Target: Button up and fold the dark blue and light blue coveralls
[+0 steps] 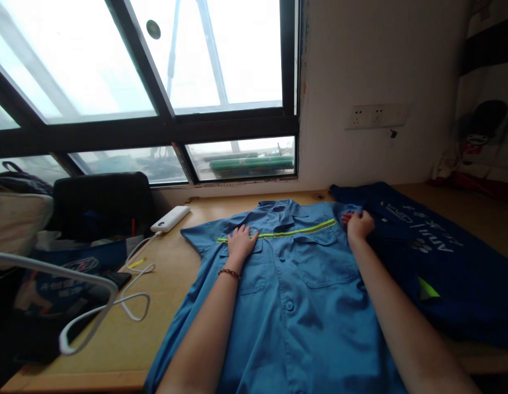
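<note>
A blue short-sleeved work shirt point(319, 262) lies front side up on the wooden table, its collar towards the window. A yellow-green reflective stripe crosses its chest above two flap pockets, and a row of buttons runs down the middle. My left hand point(241, 243) rests flat on the chest by the stripe, fingers spread; a beaded bracelet circles that wrist. At the shirt's right sleeve edge, my right hand point(360, 223) is closed with the fabric pinched in its fingers. The shirt's lower end runs out of view.
Dark blue garments point(462, 273) with white print lie to the right. A white power bank point(170, 219) with a looping white cable point(141, 295) sits at the table's left side. Beyond that edge are a black chair back point(104, 200) and bags. A wall socket point(377, 116) is behind.
</note>
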`<action>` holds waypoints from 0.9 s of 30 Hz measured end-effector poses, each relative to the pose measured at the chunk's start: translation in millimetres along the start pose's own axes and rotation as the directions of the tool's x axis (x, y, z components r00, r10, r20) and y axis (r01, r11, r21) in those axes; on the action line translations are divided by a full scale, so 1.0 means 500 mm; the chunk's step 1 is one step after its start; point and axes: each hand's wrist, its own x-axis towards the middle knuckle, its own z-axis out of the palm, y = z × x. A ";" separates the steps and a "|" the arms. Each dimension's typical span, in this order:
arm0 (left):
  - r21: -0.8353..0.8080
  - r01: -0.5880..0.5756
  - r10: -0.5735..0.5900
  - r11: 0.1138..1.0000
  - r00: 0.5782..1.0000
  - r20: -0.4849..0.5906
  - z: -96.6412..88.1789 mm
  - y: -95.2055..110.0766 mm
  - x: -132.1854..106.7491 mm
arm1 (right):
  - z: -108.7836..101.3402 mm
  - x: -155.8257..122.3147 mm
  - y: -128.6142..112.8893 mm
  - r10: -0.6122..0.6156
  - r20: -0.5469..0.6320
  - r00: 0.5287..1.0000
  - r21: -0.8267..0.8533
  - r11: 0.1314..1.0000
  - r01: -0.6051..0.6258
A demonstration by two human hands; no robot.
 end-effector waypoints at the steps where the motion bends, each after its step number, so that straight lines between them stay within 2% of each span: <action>1: 0.000 0.003 -0.003 1.000 1.000 0.002 -0.001 0.001 0.000 | -0.009 0.009 0.006 0.035 -0.126 0.991 0.037 0.999 -0.031; 3: 0.000 0.006 -0.006 1.000 1.000 -0.001 -0.003 0.002 -0.001 | -0.023 0.021 0.014 0.062 -0.341 0.938 0.096 0.995 -0.030; 5: 0.003 0.004 -0.004 1.000 1.000 -0.009 -0.003 0.003 -0.002 | -0.028 0.020 0.007 -0.006 -0.390 0.921 0.074 0.997 0.038; 8: 0.007 -0.008 0.008 1.000 1.000 -0.027 0.000 0.002 -0.002 | -0.014 -0.020 -0.036 -0.214 -0.285 0.934 -0.084 0.977 0.198; 10: 0.010 -0.014 0.015 1.000 0.999 -0.034 0.002 0.001 -0.001 | 0.005 -0.074 -0.080 -0.354 -0.179 0.918 -0.220 0.924 0.313; 12: 0.014 -0.023 0.024 1.000 0.999 -0.040 0.003 0.001 -0.001 | 0.030 -0.143 -0.121 -0.471 -0.013 0.882 -0.299 0.843 0.446; 14: 0.017 -0.032 0.032 0.999 0.998 -0.048 0.004 0.000 -0.001 | 0.057 -0.212 -0.151 -0.543 0.225 0.809 -0.259 0.767 0.587; 15: 0.018 -0.033 0.034 0.999 0.998 -0.050 0.004 0.000 -0.001 | 0.070 -0.241 -0.159 -0.579 0.363 0.730 -0.192 0.720 0.667; 16: 0.018 -0.031 0.032 0.999 0.998 -0.052 0.004 0.001 -0.001 | 0.082 -0.265 -0.163 -0.608 0.454 0.652 -0.128 0.679 0.723; 17: 0.018 -0.029 0.030 0.999 0.998 -0.052 0.003 0.001 -0.001 | 0.092 -0.283 -0.164 -0.626 0.526 0.575 -0.061 0.647 0.760; 18: 0.018 -0.026 0.027 1.000 0.998 -0.051 0.003 0.002 -0.002 | 0.100 -0.294 -0.162 -0.640 0.566 0.520 -0.004 0.628 0.778; 19: 0.017 -0.024 0.025 1.000 0.998 -0.050 0.002 0.002 -0.002 | 0.106 -0.300 -0.158 -0.649 0.578 0.494 0.038 0.626 0.779; 21: 0.014 -0.023 0.024 1.000 0.999 -0.047 0.001 0.003 -0.002 | 0.110 -0.297 -0.151 -0.666 0.555 0.499 0.100 0.649 0.754; 25: 0.009 -0.005 0.005 1.000 1.000 -0.028 -0.002 0.003 -0.003 | 0.093 -0.256 -0.150 -0.725 0.383 0.573 0.157 0.662 0.733; 27: -0.001 0.001 -0.001 1.000 1.000 -0.024 -0.001 0.002 -0.004 | 0.080 -0.225 -0.145 -0.712 0.290 0.640 0.089 0.686 0.722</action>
